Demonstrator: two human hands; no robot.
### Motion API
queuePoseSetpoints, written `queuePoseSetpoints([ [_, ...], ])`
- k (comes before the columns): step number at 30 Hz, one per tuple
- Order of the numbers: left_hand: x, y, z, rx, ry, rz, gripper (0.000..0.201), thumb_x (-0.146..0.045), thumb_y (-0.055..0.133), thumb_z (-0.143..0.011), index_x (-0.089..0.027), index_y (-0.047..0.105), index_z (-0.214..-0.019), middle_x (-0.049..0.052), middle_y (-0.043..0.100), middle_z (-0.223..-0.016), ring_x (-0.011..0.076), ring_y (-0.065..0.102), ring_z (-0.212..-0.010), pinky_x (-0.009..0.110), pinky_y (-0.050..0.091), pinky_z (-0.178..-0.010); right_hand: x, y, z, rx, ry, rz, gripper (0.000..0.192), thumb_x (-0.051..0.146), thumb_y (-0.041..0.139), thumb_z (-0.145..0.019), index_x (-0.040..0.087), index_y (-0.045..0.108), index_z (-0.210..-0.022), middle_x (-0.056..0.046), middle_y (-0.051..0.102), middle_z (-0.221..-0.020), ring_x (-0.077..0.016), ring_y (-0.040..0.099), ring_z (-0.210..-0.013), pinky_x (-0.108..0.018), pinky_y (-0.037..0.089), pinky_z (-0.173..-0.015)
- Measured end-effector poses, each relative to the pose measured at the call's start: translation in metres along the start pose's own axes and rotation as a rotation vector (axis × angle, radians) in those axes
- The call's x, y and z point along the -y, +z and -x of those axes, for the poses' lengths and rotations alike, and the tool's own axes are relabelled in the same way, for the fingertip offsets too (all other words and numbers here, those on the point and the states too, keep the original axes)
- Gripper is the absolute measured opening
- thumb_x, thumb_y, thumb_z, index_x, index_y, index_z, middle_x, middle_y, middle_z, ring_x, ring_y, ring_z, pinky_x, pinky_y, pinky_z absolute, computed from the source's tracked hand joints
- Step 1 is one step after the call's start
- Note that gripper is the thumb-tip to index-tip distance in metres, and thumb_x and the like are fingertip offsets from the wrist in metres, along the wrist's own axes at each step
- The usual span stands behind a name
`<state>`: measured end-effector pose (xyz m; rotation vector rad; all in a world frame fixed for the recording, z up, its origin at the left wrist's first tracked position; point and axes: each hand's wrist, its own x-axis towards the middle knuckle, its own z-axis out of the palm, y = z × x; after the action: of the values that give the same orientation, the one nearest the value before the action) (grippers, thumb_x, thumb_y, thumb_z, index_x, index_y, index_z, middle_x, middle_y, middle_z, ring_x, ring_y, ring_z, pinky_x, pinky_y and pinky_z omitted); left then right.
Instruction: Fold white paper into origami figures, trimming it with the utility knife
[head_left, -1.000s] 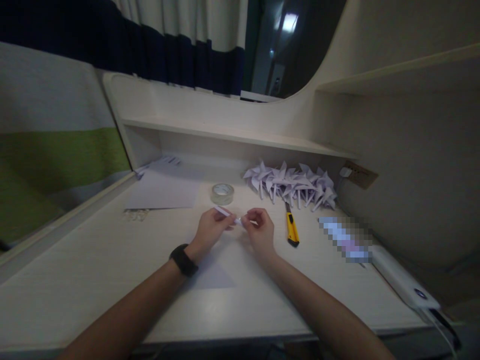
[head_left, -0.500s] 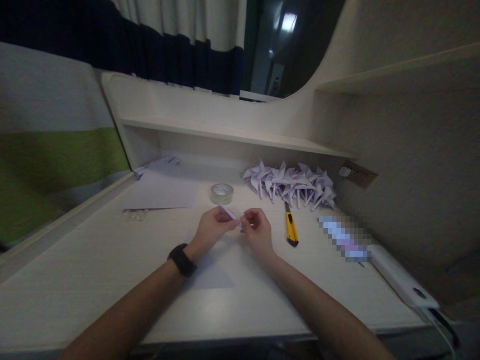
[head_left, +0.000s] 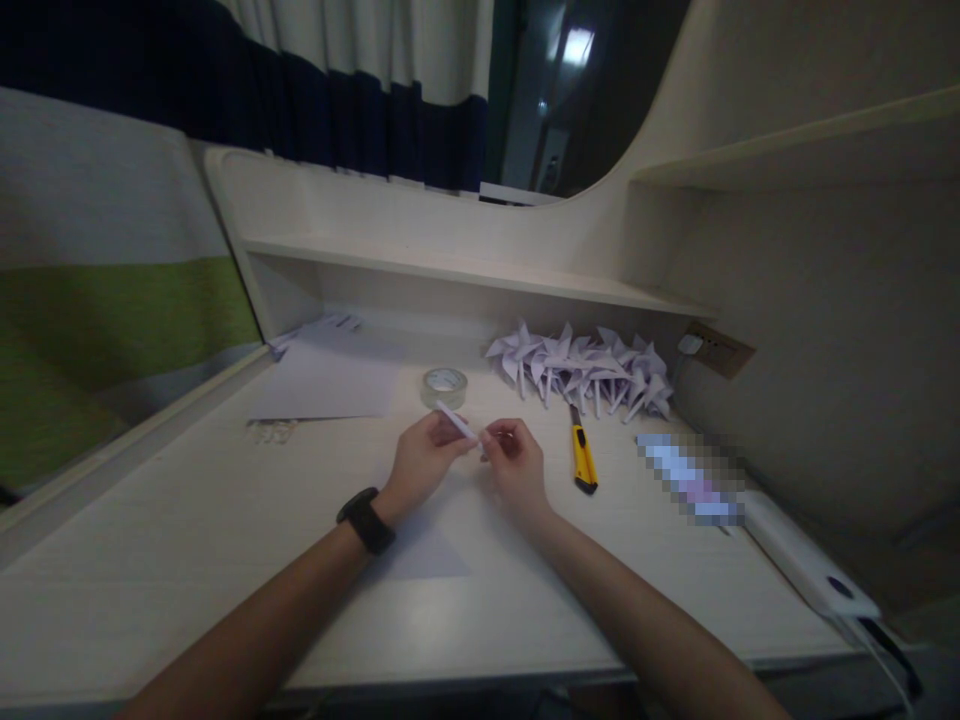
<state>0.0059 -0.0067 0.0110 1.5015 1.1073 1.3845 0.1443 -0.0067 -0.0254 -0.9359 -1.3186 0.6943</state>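
Note:
A thin white paper stick (head_left: pixel 456 421), narrow like a rolled or folded strip, slants between my two hands above the desk. My left hand (head_left: pixel 421 458), with a dark watch (head_left: pixel 367 521) on its wrist, is closed around its middle. At the near end, the fingertips of my right hand (head_left: pixel 519 466) pinch the same stick; that tip is partly hidden by the fingers. Just beyond the stick stands a roll of clear tape (head_left: pixel 443 389). A sheet of white paper (head_left: pixel 427 556) lies partly under my left forearm.
Several white paper pinwheels (head_left: pixel 581 368) lie heaped at the back right. A yellow utility knife (head_left: pixel 583 455) has its blade out toward them. Paper sheets (head_left: pixel 322 375) lie at the back left, small pale pieces (head_left: pixel 274 432) before them. A white power strip (head_left: pixel 802 555) lies right.
The paper stick has turned slightly in my fingers, and more of its length shows above my left hand. Both hands stay in nearly the same place.

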Motion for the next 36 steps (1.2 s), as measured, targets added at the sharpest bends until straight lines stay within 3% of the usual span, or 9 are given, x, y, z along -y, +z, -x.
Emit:
queuePoseSetpoints([
  [5,0.004,-0.001,-0.002,-0.009,-0.028,0.058,0.015,-0.017,0.073,-0.063,-0.015,0.061,-0.072,0.004,0.07,-0.071,0.0176,0.066,-0.065,0.028,0.054,-0.063,0.009,-0.003,0.002,0.033,-0.131,0.078,0.009,0.024,0.057,-0.083,0.021,0.065,-0.083,-0.004,0.056,-0.091,-0.0135,0.058,-0.073,-0.028,0.055,-0.06],
  [13,0.005,-0.004,-0.003,-0.016,0.063,-0.04,0.013,-0.022,0.073,-0.065,-0.016,0.065,-0.074,0.004,0.071,-0.075,0.018,0.066,-0.069,0.028,0.052,-0.068,0.011,-0.004,0.0,0.121,-0.185,0.183,0.018,0.023,0.053,-0.086,0.022,0.071,-0.087,-0.005,0.058,-0.088,-0.0156,0.056,-0.075,-0.029,0.053,-0.063],
  [18,0.006,-0.008,-0.006,-0.011,0.101,-0.13,0.015,-0.027,0.074,-0.065,-0.017,0.066,-0.073,0.003,0.069,-0.072,0.0175,0.064,-0.068,0.026,0.05,-0.062,0.005,-0.006,-0.002,0.2,-0.204,0.214,0.02,0.022,0.049,-0.088,0.021,0.069,-0.09,-0.006,0.058,-0.092,-0.0161,0.057,-0.078,-0.029,0.052,-0.064],
  [27,0.006,-0.008,-0.006,0.061,0.105,-0.044,0.012,-0.023,0.071,-0.066,-0.016,0.065,-0.072,0.004,0.068,-0.073,0.0173,0.063,-0.068,0.028,0.05,-0.067,0.009,-0.009,-0.003,0.296,-0.223,0.297,0.017,0.026,0.053,-0.086,0.02,0.068,-0.08,-0.005,0.063,-0.081,-0.0174,0.059,-0.078,-0.03,0.048,-0.073],
  [31,0.009,-0.01,-0.008,0.09,0.109,-0.046,0.011,-0.024,0.071,-0.066,-0.016,0.065,-0.071,0.004,0.067,-0.071,0.0168,0.062,-0.067,0.027,0.049,-0.066,0.0,-0.009,-0.006,0.333,-0.053,0.153,0.018,0.034,0.06,-0.082,0.019,0.067,-0.076,-0.005,0.065,-0.076,-0.0156,0.059,-0.067,-0.029,0.048,-0.064],
  [36,0.005,-0.012,-0.009,0.197,0.053,0.085,0.015,-0.027,0.072,-0.067,-0.015,0.065,-0.073,0.003,0.066,-0.068,0.0154,0.061,-0.063,0.027,0.048,-0.064,-0.004,-0.011,-0.012,0.533,0.291,-0.203,0.034,0.05,0.067,-0.073,0.017,0.066,-0.08,-0.002,0.064,-0.065,-0.0123,0.056,-0.055,-0.024,0.044,-0.054],
])
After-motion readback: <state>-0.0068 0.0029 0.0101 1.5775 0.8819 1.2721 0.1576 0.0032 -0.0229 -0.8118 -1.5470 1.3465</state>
